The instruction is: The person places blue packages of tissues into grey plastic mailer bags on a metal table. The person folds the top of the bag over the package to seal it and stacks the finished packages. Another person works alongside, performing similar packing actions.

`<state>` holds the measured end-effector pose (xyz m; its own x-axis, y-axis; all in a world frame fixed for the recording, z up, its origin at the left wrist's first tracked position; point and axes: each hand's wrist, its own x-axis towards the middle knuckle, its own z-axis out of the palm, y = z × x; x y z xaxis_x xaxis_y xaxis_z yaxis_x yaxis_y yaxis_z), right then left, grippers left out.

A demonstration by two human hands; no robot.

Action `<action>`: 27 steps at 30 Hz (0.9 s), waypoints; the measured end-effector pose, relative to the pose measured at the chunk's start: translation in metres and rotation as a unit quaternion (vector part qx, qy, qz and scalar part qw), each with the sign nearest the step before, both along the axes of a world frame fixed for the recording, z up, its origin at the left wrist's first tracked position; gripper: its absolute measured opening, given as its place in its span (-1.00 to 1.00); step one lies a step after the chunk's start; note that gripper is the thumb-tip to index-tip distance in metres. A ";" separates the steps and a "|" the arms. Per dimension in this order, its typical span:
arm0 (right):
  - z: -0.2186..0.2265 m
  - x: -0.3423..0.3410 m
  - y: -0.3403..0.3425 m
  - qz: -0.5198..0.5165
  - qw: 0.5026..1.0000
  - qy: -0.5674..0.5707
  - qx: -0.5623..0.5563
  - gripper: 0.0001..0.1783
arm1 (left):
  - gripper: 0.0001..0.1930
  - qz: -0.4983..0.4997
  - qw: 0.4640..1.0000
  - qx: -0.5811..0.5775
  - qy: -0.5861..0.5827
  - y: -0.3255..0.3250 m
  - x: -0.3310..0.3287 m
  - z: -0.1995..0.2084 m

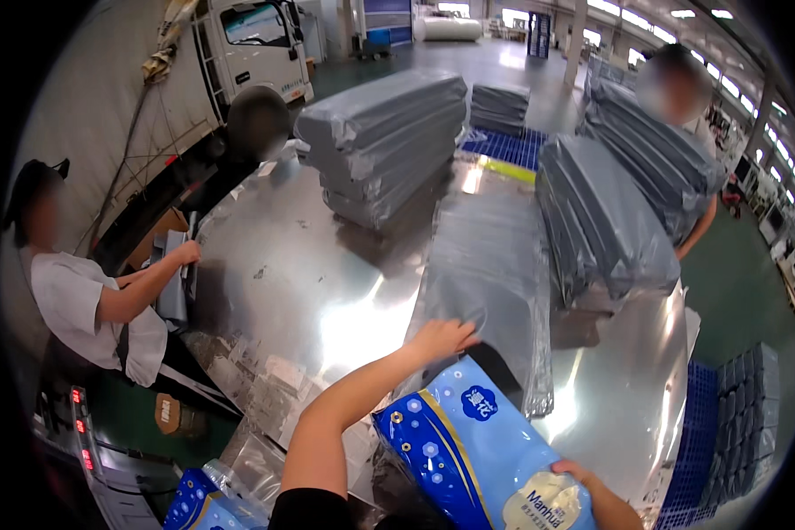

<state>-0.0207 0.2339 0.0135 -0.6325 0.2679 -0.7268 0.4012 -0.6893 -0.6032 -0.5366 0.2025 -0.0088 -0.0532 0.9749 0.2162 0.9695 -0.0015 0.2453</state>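
Observation:
My left hand (pixel 446 340) is closed on the near edge of a grey plastic bag (pixel 490 265), the top one of a flat pile on the metal table. A dark opening shows in the bag just right of those fingers. Below it lies a blue plastic-wrapped pack (pixel 495 442) with a gold stripe and flower prints, tilted, its far end at the bag's mouth. My right hand (pixel 583 481) grips the pack's right side near its close end; part of that hand is hidden.
Tall stacks of filled grey bags stand at the back (pixel 389 150) and right (pixel 601 221) of the metal table (pixel 283 256). Another blue pack (pixel 208 503) lies at lower left. One person (pixel 97 300) handles grey material at left; another stands behind the right stack. Blue pallets sit beyond and right.

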 end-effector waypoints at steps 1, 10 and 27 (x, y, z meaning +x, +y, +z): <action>-0.008 -0.007 0.005 -0.008 1.000 -0.002 -0.022 -0.05 | -0.59 -0.001 1.000 -0.008 -0.003 -0.012 -0.002 0.003; -0.097 -0.079 0.099 -0.104 0.990 0.073 -0.061 -0.28 | -0.77 0.048 0.994 -0.016 -0.100 0.001 -0.007 -0.085; -0.186 -0.342 0.295 -0.134 0.835 0.094 0.525 -0.38 | -0.63 0.362 0.883 0.184 -0.237 0.121 -0.067 -0.189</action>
